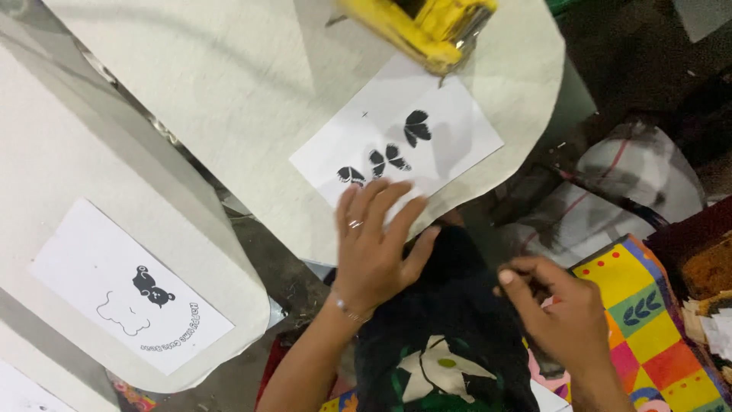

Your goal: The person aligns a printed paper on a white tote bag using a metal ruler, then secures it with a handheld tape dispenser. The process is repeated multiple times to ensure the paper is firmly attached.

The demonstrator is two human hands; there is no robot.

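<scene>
Under both hands lies a dark garment (450,305), limp cloth that looks light and best pinched at an edge. Left hand (374,244) lies flat, fingers spread, grip slack, tips touching a white butterfly sheet (396,137) on a pale padded surface (229,76). Right hand (560,309) pinches the cloth. A yellow tool (427,23) hangs above.

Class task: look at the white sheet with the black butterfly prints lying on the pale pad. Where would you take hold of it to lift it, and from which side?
Probably the butterfly sheet at its far right corner, coming from the right. It lies flat on the pale pad; the left hand covers its near edge, and the yellow tool hangs over its top corner, so that corner is freest.
</scene>
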